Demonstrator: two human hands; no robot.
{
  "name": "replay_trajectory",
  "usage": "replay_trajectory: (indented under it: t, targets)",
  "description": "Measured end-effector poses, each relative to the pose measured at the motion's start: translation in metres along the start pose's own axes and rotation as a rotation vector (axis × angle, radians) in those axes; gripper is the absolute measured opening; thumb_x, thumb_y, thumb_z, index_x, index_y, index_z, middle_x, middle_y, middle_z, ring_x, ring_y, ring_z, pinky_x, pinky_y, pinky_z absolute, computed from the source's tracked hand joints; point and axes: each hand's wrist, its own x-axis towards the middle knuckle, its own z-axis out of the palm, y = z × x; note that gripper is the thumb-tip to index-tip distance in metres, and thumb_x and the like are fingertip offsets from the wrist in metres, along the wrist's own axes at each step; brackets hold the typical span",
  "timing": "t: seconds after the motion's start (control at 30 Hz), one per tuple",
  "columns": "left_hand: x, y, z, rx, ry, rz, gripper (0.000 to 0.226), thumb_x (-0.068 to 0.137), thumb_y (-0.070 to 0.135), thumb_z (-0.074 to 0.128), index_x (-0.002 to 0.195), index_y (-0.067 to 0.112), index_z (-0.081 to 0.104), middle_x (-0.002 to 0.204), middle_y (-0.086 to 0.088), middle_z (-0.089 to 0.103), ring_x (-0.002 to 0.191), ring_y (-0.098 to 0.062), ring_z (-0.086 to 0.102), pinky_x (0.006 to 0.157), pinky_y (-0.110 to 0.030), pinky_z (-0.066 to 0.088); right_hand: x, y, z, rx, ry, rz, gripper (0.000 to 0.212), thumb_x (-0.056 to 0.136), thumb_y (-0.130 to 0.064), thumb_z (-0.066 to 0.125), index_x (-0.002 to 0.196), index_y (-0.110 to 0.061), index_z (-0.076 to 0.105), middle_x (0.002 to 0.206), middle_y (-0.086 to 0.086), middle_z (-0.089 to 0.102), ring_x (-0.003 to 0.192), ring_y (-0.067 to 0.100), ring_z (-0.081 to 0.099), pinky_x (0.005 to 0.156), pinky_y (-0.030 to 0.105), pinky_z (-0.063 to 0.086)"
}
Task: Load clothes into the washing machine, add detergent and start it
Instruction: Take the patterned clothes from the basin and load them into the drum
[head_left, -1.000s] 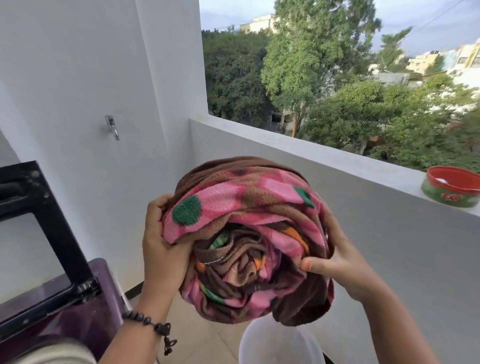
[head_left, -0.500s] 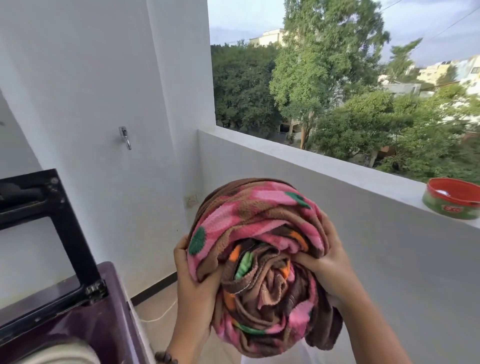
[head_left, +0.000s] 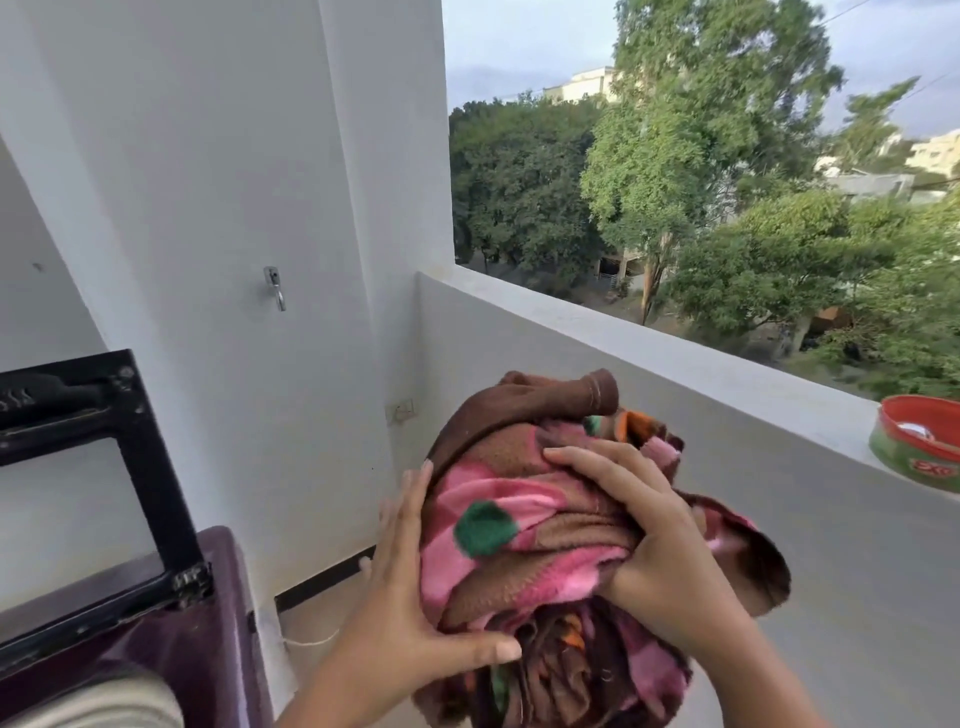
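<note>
Bunched pink-brown blanket beside purple washing machine.

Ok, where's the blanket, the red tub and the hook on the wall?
blanket (head_left: 519, 525): head view, on its pink middle fold.
red tub (head_left: 919, 447): head view, on its green side wall.
hook (head_left: 274, 287): head view, on its metal body.

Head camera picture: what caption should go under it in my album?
Two hands, left and right, hold a bundled pink-and-brown blanket beside the washing machine.

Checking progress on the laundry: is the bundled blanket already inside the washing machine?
No, the blanket is held in the air between the left hand and right hand, to the right of the washing machine.
</note>
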Motion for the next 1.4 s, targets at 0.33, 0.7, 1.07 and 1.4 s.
replay_trajectory:
  t: [0.33,0.7,1.07,1.4]
  targets:
    - [-0.003,0.027,0.024,-0.195,0.361,0.165,0.078,0.045,0.066,0.087,0.115,0.053,0.057,0.112,0.016,0.07,0.104,-0.007,0.069,0.085,-0.018,0.053,0.01,-0.021,-0.014,0.02,-0.187,-0.103,0.076,0.073,-0.042,0.077,0.14,-0.049,0.042,0.14,-0.024,0.041,0.137,0.014,0.036,0.111,0.05,0.031]
    - [-0.072,0.018,-0.013,-0.066,0.766,0.084,0.077,0.067,0.042,0.085,0.133,0.021,0.05,0.122,-0.001,0.067,0.113,-0.022,0.065,0.097,-0.046,0.052,-0.001,0.031,0.035,0.526,-0.495,0.147,0.115,0.044,-0.068,0.087,0.142,-0.06,0.027,0.157,-0.023,0.028,0.149,0.006,0.016,0.12,0.054,0.019]
    - [-0.139,-0.013,-0.059,0.059,0.945,0.012,0.068,0.066,0.048,0.081,0.127,0.045,0.051,0.12,0.007,0.067,0.112,-0.017,0.065,0.093,-0.029,0.053,0.0,-0.014,0.146,0.796,-0.707,0.24,0.133,0.02,-0.058,0.095,0.136,-0.047,0.031,0.125,-0.04,0.055,0.113,-0.014,0.056,0.083,0.006,0.048]
    - [-0.211,-0.035,-0.183,0.482,1.031,0.059,0.048,0.078,0.038,0.068,0.12,0.043,0.045,0.112,0.019,0.057,0.101,-0.003,0.059,0.085,-0.028,0.052,0.011,-0.115,0.269,0.739,-0.543,0.046,0.098,0.054,-0.008,0.084,0.142,-0.01,0.042,0.128,-0.012,0.064,0.116,0.005,0.062,0.095,0.019,0.05]
